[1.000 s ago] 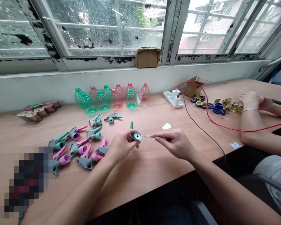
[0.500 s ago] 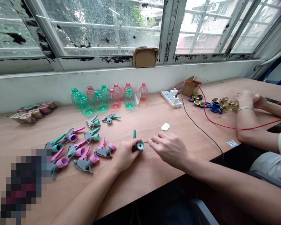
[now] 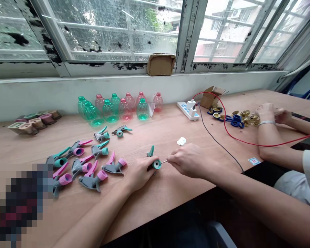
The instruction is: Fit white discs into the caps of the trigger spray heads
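Observation:
My left hand [image 3: 141, 173] is closed around a grey spray trigger head [image 3: 157, 164] with a teal collar and teal lever, its round opening turned toward me. My right hand [image 3: 187, 160] pinches a thin metal rod [image 3: 165, 161], whose far end points at the teal collar; whether it touches is too small to tell. Beyond my right hand lies a small pile of white discs [image 3: 181, 141]. Left of my hands, several more spray trigger heads [image 3: 115, 164] with pink or teal collars are spread over the table.
Green and pink clear bottles [image 3: 111, 111] stand along the wall. A power strip [image 3: 188, 111] has a red and a dark cable crossing the table [image 3: 142, 224]. Right, a co-worker's hands [image 3: 267, 112] are near gold and blue parts [image 3: 236, 120]. Small pots [image 3: 36, 122] sit far left.
My right hand has drawn slightly back to the right, showing more of the rod. The spray trigger head in my left hand has tilted a little. The view has shifted slightly.

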`<state>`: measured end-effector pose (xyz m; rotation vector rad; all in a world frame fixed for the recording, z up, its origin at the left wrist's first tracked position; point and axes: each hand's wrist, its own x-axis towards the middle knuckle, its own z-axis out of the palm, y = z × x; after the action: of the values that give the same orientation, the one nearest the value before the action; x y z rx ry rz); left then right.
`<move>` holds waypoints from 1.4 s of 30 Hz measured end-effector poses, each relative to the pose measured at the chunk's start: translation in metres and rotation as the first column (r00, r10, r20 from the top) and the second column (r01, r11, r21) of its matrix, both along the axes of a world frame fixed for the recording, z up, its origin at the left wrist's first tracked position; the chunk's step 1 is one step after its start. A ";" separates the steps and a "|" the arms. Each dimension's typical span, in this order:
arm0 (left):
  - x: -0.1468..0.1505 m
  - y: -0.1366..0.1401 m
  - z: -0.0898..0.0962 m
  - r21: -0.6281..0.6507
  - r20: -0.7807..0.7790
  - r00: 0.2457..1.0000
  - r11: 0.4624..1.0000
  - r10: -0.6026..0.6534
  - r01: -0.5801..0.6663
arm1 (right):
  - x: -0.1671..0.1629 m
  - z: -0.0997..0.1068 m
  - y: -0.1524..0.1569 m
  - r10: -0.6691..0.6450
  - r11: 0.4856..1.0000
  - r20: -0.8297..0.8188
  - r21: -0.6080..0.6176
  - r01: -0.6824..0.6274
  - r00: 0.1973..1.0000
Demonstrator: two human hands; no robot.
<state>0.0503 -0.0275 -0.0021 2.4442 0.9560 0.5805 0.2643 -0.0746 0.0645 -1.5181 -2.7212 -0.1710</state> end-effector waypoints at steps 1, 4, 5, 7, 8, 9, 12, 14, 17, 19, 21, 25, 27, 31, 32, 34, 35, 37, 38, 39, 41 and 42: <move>0.000 0.000 0.001 -0.005 0.002 1.000 1.000 -0.002 0.002 | 0.003 -0.003 0.002 -0.003 1.000 -0.045 -0.008 0.003 0.999; 0.000 -0.001 0.002 -0.021 0.014 1.000 1.000 -0.002 0.002 | 0.009 -0.017 0.005 -0.009 1.000 -0.198 -0.031 0.003 0.980; -0.001 -0.001 0.002 -0.026 0.018 1.000 1.000 -0.003 0.003 | 0.010 -0.022 0.005 -0.019 0.999 -0.241 -0.041 0.009 0.970; -0.001 -0.001 0.001 -0.029 0.025 1.000 1.000 -0.001 0.002 | 0.012 -0.029 0.003 -0.047 0.997 -0.306 -0.066 0.028 0.951; -0.001 -0.002 0.001 -0.029 0.029 1.000 1.000 0.002 -0.002 | 0.012 -0.031 0.002 -0.058 0.997 -0.325 -0.073 0.036 0.944; -0.001 -0.002 0.001 -0.028 0.030 1.000 1.000 0.006 -0.005 | 0.012 -0.032 0.002 -0.065 0.997 -0.334 -0.069 0.044 0.940; 0.000 -0.001 0.000 -0.027 0.027 1.000 1.000 0.016 -0.015 | 0.010 -0.028 -0.002 -0.065 0.997 -0.288 0.030 0.077 0.955; 0.001 -0.001 -0.001 -0.018 0.025 0.999 0.999 0.033 -0.033 | 0.005 -0.024 -0.005 -0.043 0.990 -0.181 0.128 0.066 0.983; 0.002 0.000 -0.002 0.007 0.014 0.998 0.998 0.066 -0.066 | -0.007 -0.018 -0.015 -0.007 0.983 -0.001 0.184 0.007 1.000; 0.003 0.000 -0.003 0.013 0.007 0.998 0.998 0.067 -0.068 | -0.017 -0.015 -0.022 -0.040 0.985 0.059 0.171 0.029 0.997; 0.003 0.001 -0.004 0.011 0.006 0.998 0.998 0.058 -0.058 | -0.025 -0.011 -0.026 -0.108 0.986 0.078 0.132 0.098 0.991; 0.002 0.000 -0.002 0.018 0.004 0.998 0.998 0.059 -0.060 | -0.026 -0.003 -0.020 -0.211 0.977 0.050 -0.005 0.212 0.976; 0.002 0.000 -0.001 0.020 0.004 0.998 0.998 0.067 -0.067 | -0.019 -0.002 -0.015 -0.222 0.974 0.030 -0.040 0.223 0.975; 0.003 -0.001 0.000 0.015 0.014 0.997 0.997 0.081 -0.081 | -0.014 -0.010 -0.015 -0.146 0.987 0.022 0.069 0.144 0.989; 0.004 -0.001 0.000 0.018 0.017 0.996 0.996 0.092 -0.092 | -0.016 -0.013 -0.018 -0.122 0.985 0.027 0.123 0.117 0.992; 0.005 -0.001 0.000 0.027 0.021 0.992 0.992 0.122 -0.122 | -0.023 -0.019 -0.023 -0.106 0.974 0.039 0.207 0.096 0.994; 0.006 -0.001 0.000 0.031 0.020 0.990 0.990 0.137 -0.137 | -0.027 -0.020 -0.025 -0.114 0.970 0.042 0.222 0.102 0.993; 0.008 -0.002 0.000 0.037 0.010 0.987 0.987 0.158 -0.158 | -0.033 -0.020 -0.025 -0.148 0.972 0.047 0.193 0.136 0.988; 0.008 -0.002 -0.001 0.040 0.004 0.987 0.986 0.163 -0.163 | -0.034 -0.019 -0.024 -0.166 0.975 0.048 0.159 0.156 0.985; 0.008 -0.002 -0.001 0.043 -0.002 0.986 0.985 0.165 -0.165 | -0.033 -0.016 -0.021 -0.179 0.978 0.049 0.122 0.172 0.983; 0.006 -0.002 -0.001 0.050 -0.007 0.987 0.986 0.159 -0.159 | -0.027 -0.011 -0.014 -0.172 0.984 0.049 0.053 0.170 0.984; 0.005 -0.002 0.000 0.050 -0.009 0.988 0.987 0.151 -0.151 | -0.022 -0.008 -0.009 -0.150 0.988 0.049 0.028 0.149 0.987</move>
<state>0.0557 -0.0298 -0.0026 2.4358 1.1524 0.6475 0.2420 -0.0834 0.0564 -1.7354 -2.6316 -0.2476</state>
